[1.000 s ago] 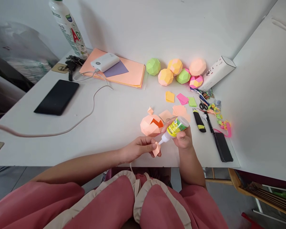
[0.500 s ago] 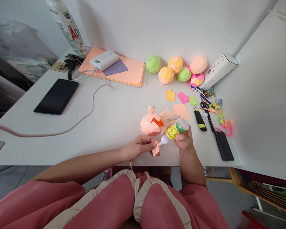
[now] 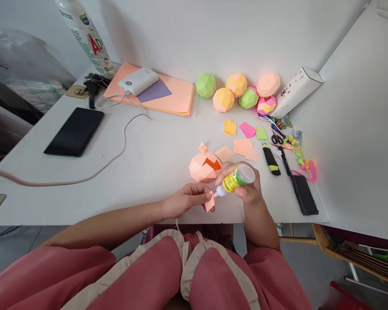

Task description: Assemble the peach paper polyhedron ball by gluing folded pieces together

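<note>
A small peach paper piece (image 3: 209, 202) is held just above the near edge of the white table (image 3: 148, 150), pinched between the thumb and fingers of the left hand (image 3: 189, 200). It is matte and pale, with straight edges and a pointed lower corner; its upper part is partly covered by the thumb, so its full shape cannot be told. A glue bottle (image 3: 235, 180) is gripped in the right hand (image 3: 250, 191), with the fingers wrapped around its body. The bottle is tilted, its base raised towards the right and its narrow white nozzle pointed down to the left, at the paper's edge; whether contact is made cannot be told. A yellow and green label is carried on the white plastic.

Just beyond the hands, a peach paper ball (image 3: 198, 168) is rested on the table. Its surface is made up of flat facets, and it is broken by a jagged opening through which a deep orange inside is shown. A small folded peach piece (image 3: 203, 147) is placed just behind it, and peach paper squares (image 3: 244, 147) are spread to its right. Farther back, 6 faceted balls (image 3: 236, 85) are grouped near the wall, in green, yellow, peach and pink.
</note>
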Demonstrator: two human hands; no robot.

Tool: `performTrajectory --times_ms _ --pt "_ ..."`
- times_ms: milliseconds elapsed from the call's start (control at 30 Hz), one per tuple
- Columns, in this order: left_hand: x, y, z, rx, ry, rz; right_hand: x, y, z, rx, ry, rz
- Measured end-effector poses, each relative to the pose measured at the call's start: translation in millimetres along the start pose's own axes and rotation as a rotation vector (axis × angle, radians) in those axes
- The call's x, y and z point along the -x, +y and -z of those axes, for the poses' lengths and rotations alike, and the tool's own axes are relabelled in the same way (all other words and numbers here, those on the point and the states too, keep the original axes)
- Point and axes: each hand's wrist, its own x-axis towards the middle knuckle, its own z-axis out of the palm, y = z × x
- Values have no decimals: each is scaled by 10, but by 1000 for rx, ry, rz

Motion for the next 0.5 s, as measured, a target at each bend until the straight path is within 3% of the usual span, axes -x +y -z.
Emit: performTrajectory --times_ms 133,300,500 --pt "2 -5 -6 2 -8 1 7 -1 2 -27 -38 2" --pt "1 -18 -2 14 -19 -3 15 27 23 49 32 -30" --pt "-1 -15 3 20 -15 -6 15 38 30 42 23 -19"
